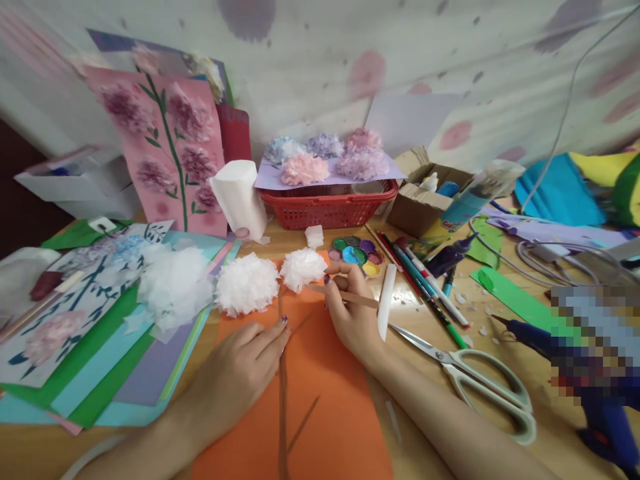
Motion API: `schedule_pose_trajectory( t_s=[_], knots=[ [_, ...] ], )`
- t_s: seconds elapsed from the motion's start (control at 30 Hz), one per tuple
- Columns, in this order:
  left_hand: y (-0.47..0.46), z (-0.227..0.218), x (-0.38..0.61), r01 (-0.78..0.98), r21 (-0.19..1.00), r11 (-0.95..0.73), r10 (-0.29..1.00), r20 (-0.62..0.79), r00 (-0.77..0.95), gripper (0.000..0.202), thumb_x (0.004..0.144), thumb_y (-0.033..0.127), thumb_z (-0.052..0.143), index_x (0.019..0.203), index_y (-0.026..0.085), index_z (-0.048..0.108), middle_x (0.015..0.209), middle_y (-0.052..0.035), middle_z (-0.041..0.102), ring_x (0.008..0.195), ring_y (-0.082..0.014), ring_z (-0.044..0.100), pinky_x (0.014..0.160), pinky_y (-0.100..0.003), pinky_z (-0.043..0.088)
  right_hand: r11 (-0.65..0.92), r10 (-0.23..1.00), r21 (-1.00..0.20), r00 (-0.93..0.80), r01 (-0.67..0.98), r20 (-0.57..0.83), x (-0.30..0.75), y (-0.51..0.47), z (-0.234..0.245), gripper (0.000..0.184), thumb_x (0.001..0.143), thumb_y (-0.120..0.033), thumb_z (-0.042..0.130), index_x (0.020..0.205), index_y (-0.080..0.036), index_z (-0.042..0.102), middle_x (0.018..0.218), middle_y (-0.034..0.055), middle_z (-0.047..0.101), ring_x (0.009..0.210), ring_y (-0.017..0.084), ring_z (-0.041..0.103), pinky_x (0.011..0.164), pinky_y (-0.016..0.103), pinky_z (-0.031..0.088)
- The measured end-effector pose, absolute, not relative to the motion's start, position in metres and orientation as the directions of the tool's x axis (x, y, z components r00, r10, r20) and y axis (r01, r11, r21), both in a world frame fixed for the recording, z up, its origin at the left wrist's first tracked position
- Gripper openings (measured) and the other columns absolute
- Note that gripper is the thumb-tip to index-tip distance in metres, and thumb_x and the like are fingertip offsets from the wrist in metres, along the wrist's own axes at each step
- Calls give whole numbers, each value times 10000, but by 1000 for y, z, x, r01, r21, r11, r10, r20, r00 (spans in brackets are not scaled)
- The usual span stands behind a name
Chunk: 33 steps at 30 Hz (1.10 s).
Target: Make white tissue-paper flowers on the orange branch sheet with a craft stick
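Note:
An orange sheet of paper (330,400) lies in front of me, with a brown stem and side branches on it. Two white ruffled paper flowers, a left one (247,285) and a right one (303,269), sit at its top. My left hand (245,363) lies flat on the sheet, fingers stretched out beside the stem, holding nothing. In my right hand (353,307) is a flat tan stick (357,299), gripped by the fingers, its narrow end pointing left just below the right flower. The right fingertips are close to that flower's edge.
Scissors (460,367) and a glue gun (560,360) lie at right, near pens (425,280) and a paint palette (355,253). A red basket (325,208) stands behind. Coloured papers (145,373) and a loose white ruffled flower (175,283) are at left.

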<state>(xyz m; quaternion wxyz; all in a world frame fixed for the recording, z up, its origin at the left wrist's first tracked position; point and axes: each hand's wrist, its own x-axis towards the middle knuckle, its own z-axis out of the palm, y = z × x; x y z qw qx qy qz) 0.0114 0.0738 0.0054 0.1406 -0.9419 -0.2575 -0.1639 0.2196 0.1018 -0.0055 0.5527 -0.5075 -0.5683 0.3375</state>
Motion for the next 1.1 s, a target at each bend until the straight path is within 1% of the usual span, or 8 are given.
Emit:
schedule_pose_trajectory(
  t_s=[0.33, 0.4, 0.57, 0.67, 0.77, 0.87, 0.97, 1.1],
  knots=[
    [68, 4, 10, 549, -259, -795, 465, 320, 825, 505, 887, -23, 242, 1120, 100, 672, 1122, -83, 746, 894, -187, 691, 798, -321, 538, 248, 963, -913, 19, 325, 269, 220, 106, -5, 103, 936, -213, 457, 1038, -226, 468, 581, -93, 431, 501, 115, 416, 508, 245, 301],
    [68, 2, 9, 562, -225, -796, 494, 297, 817, 513, 877, -24, 245, 1148, 105, 661, 1147, -89, 736, 915, -189, 688, 809, -327, 532, 249, 961, -920, 42, 301, 274, 221, 104, -4, 100, 938, -220, 460, 1036, -227, 475, 576, -93, 428, 490, 115, 404, 497, 244, 291],
    [71, -4, 10, 579, -114, -807, 537, 265, 801, 450, 882, 10, 339, 1215, 96, 630, 1196, -121, 712, 940, -224, 676, 798, -354, 535, 236, 946, -964, 197, 125, 257, 224, 102, -3, 79, 944, -295, 480, 1004, -245, 472, 555, -98, 415, 457, 113, 366, 449, 228, 263],
    [73, -6, 15, 602, -77, -795, 562, 283, 778, 393, 901, 32, 397, 1216, 80, 628, 1166, -134, 718, 907, -233, 670, 790, -368, 540, 228, 935, -966, 250, 123, 252, 226, 105, -4, 105, 908, -313, 525, 971, -235, 494, 553, -90, 445, 466, 113, 391, 453, 227, 271],
    [72, -4, 19, 627, -3, -779, 596, 309, 741, 294, 962, 209, 499, 1190, 94, 645, 1168, -133, 716, 971, -247, 653, 857, -390, 536, 257, 919, -957, 273, 134, 285, 228, 110, -5, 129, 866, -312, 547, 953, -224, 512, 539, -90, 468, 461, 115, 399, 466, 233, 285],
    [68, -2, 18, 650, 57, -758, 633, 306, 711, 422, 930, 387, 594, 1251, 116, 623, 1253, -143, 677, 1073, -278, 613, 931, -437, 509, 293, 896, -948, 311, 127, 318, 230, 115, -6, 151, 823, -308, 573, 932, -222, 512, 514, -93, 477, 472, 128, 435, 483, 238, 305],
    [64, -2, 13, 653, 59, -755, 637, 301, 709, 424, 933, 385, 591, 1277, 137, 613, 1280, -133, 663, 1125, -292, 587, 981, -481, 475, 318, 864, -941, 372, 117, 338, 231, 118, -5, 157, 804, -317, 557, 916, -218, 510, 499, -95, 480, 473, 138, 453, 489, 245, 324],
    [63, -3, 8, 637, 39, -770, 614, 313, 724, 352, 952, 326, 569, 1252, 154, 635, 1288, -118, 663, 1138, -272, 590, 990, -470, 473, 338, 829, -935, 435, 113, 352, 234, 122, -5, 190, 770, -347, 561, 899, -215, 517, 491, -96, 485, 456, 144, 459, 478, 253, 335]
  ],
)
